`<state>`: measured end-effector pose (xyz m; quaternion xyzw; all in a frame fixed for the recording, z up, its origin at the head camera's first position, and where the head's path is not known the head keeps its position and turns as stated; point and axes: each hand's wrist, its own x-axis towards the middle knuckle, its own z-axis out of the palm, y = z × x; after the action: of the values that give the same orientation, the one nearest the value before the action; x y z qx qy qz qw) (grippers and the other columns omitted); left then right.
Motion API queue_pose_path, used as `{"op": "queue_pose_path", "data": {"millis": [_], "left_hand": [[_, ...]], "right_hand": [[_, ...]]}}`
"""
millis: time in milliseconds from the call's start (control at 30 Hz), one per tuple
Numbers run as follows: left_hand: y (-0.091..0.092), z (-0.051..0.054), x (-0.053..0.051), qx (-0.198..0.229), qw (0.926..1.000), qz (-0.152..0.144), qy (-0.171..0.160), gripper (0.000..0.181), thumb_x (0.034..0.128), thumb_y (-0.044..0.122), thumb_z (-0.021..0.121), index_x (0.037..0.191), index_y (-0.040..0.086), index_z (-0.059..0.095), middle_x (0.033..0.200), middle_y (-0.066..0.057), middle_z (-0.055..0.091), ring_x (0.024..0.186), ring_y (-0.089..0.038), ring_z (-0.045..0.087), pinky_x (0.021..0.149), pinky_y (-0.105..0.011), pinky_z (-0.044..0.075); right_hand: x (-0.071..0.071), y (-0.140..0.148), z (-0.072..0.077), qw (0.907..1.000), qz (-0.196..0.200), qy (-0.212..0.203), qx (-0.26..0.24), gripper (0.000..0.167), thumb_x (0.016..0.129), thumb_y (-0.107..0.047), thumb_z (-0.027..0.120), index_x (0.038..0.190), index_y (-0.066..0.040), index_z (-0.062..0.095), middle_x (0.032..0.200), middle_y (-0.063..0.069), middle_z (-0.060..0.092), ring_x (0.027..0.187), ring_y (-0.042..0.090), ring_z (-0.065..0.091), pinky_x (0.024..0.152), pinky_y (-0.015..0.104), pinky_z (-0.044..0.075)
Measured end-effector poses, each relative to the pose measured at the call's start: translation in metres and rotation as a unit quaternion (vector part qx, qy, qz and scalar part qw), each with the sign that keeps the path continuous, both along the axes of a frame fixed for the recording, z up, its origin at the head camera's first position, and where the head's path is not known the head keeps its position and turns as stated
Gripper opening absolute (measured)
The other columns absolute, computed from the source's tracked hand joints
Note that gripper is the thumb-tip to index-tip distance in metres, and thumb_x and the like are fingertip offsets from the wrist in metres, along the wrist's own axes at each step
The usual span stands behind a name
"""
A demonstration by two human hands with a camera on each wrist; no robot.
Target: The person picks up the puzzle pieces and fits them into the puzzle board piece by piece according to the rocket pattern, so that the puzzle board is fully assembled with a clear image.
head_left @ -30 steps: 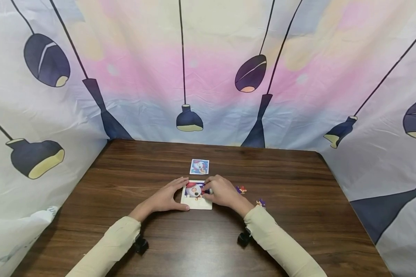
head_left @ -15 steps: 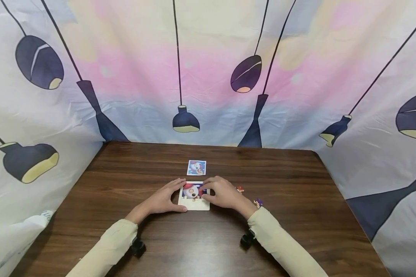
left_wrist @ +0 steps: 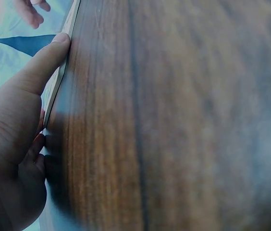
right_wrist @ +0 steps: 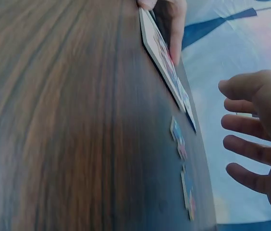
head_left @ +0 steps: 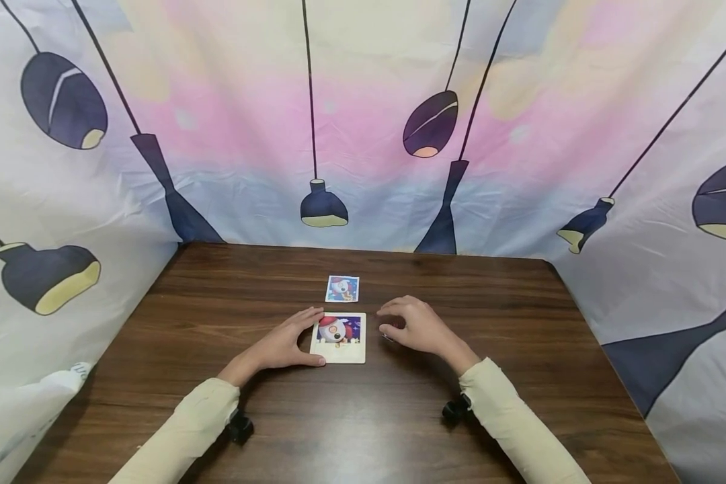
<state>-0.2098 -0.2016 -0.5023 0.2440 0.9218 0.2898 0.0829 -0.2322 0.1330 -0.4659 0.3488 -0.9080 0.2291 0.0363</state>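
- Sleeves (head_left: 202, 413) of pale colour cover both forearms; a small black device (head_left: 240, 429) sits by each wrist, above the brown table (head_left: 314, 417).
- Left hand (head_left: 283, 343) holds the puzzle tray (head_left: 339, 356) by its left side, thumb at near edge, fingertips at far corner.
- Puzzle tray lies flat between the hands; in its far part are fitted pieces (head_left: 337, 329) showing a white character with red hat, while its near part is bare and pale.
- Right hand (head_left: 420, 329) is empty, fingers apart and softly bent, to the right of the tray.
- Loose pieces (right_wrist: 188, 195), two visible, lie on the table near the right hand, which mostly hides them from the head view.
- Picture card (head_left: 342, 289) lies just beyond the tray, ahead of both hands.
- Printed cloth (head_left: 242, 134) with lamps hangs farthest.
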Motion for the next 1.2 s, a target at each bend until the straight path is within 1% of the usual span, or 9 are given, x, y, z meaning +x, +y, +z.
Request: {"op": "queue_pose_path", "data": {"millis": [167, 333, 567, 767, 867, 1000, 1100, 1200], "left_hand": [[0.0, 0.001, -0.002, -0.004, 1.0, 0.002, -0.005, 0.11, 0.0765, 0.065, 0.081, 0.16, 0.01, 0.036, 0.167, -0.008, 0.03, 0.155, -0.032, 0.021, 0.119, -0.061, 0.027], [0.0, 0.001, -0.002, -0.005, 1.0, 0.004, -0.005, 0.11, 0.0767, 0.066, 0.081, 0.16, 0.011, 0.036, 0.167, -0.007, 0.029, 0.156, -0.032, 0.021, 0.119, -0.061, 0.026], [-0.001, 0.001, 0.0, 0.0, 1.0, 0.003, -0.002, 0.109, 0.0764, 0.064, 0.082, 0.159, 0.009, 0.036, 0.166, -0.011, 0.031, 0.155, -0.035, 0.023, 0.118, -0.062, 0.028], [-0.001, -0.002, 0.0, -0.002, 1.0, 0.003, -0.006, 0.11, 0.0762, 0.066, 0.081, 0.16, 0.01, 0.037, 0.167, -0.01, 0.03, 0.155, -0.033, 0.022, 0.118, -0.061, 0.028], [-0.001, -0.002, 0.0, -0.002, 1.0, 0.004, -0.006, 0.109, 0.0765, 0.066, 0.081, 0.16, 0.01, 0.037, 0.166, -0.01, 0.03, 0.155, -0.033, 0.022, 0.118, -0.061, 0.027], [-0.001, -0.001, 0.0, -0.004, 0.9999, 0.004, -0.01, 0.109, 0.0767, 0.065, 0.081, 0.16, 0.01, 0.037, 0.167, -0.01, 0.03, 0.155, -0.033, 0.022, 0.119, -0.061, 0.027], [-0.001, -0.001, 0.0, -0.003, 0.9999, 0.004, -0.012, 0.109, 0.0766, 0.064, 0.082, 0.16, 0.011, 0.037, 0.167, -0.01, 0.029, 0.155, -0.034, 0.022, 0.119, -0.061, 0.027], [-0.001, -0.002, 0.0, -0.004, 0.9999, 0.003, -0.01, 0.109, 0.0767, 0.065, 0.081, 0.16, 0.011, 0.037, 0.167, -0.01, 0.029, 0.155, -0.034, 0.022, 0.119, -0.061, 0.027]], "right_hand": [[-0.002, 0.013, 0.002, 0.9999, -0.014, -0.002, -0.008, 0.034, 0.096, -0.032, 0.073, 0.122, -0.012, 0.076, 0.126, 0.004, 0.07, 0.12, 0.024, 0.062, 0.099, 0.047, 0.052], [-0.005, 0.022, -0.003, 0.9993, -0.035, -0.014, -0.001, 0.037, 0.092, -0.039, 0.077, 0.12, -0.014, 0.077, 0.125, 0.003, 0.07, 0.118, 0.024, 0.062, 0.097, 0.047, 0.053], [-0.008, 0.022, -0.015, 0.9985, -0.043, -0.019, 0.03, 0.039, 0.089, -0.046, 0.079, 0.115, -0.016, 0.079, 0.123, 0.002, 0.071, 0.116, 0.023, 0.062, 0.098, 0.047, 0.052], [-0.009, 0.017, -0.024, 0.9964, -0.055, -0.015, 0.062, 0.044, 0.085, -0.053, 0.079, 0.113, -0.019, 0.08, 0.122, 0.002, 0.071, 0.116, 0.025, 0.061, 0.099, 0.053, 0.049], [-0.01, 0.015, -0.026, 0.996, -0.049, -0.005, 0.074, 0.041, 0.085, -0.052, 0.08, 0.111, -0.02, 0.08, 0.123, 0.003, 0.07, 0.115, 0.026, 0.061, 0.096, 0.055, 0.049], [-0.01, 0.013, -0.025, 0.9965, -0.024, -0.011, 0.08, 0.031, 0.089, -0.04, 0.078, 0.115, -0.022, 0.08, 0.128, 0.004, 0.067, 0.117, 0.028, 0.059, 0.095, 0.055, 0.048], [-0.009, 0.013, -0.023, 0.9965, -0.012, -0.025, 0.078, 0.033, 0.091, -0.032, 0.076, 0.122, -0.022, 0.077, 0.134, 0.005, 0.064, 0.122, 0.029, 0.057, 0.097, 0.057, 0.046], [-0.008, 0.015, -0.022, 0.9966, -0.021, -0.031, 0.073, 0.038, 0.09, -0.033, 0.077, 0.127, -0.021, 0.075, 0.135, 0.005, 0.064, 0.125, 0.029, 0.056, 0.099, 0.058, 0.045]]}}
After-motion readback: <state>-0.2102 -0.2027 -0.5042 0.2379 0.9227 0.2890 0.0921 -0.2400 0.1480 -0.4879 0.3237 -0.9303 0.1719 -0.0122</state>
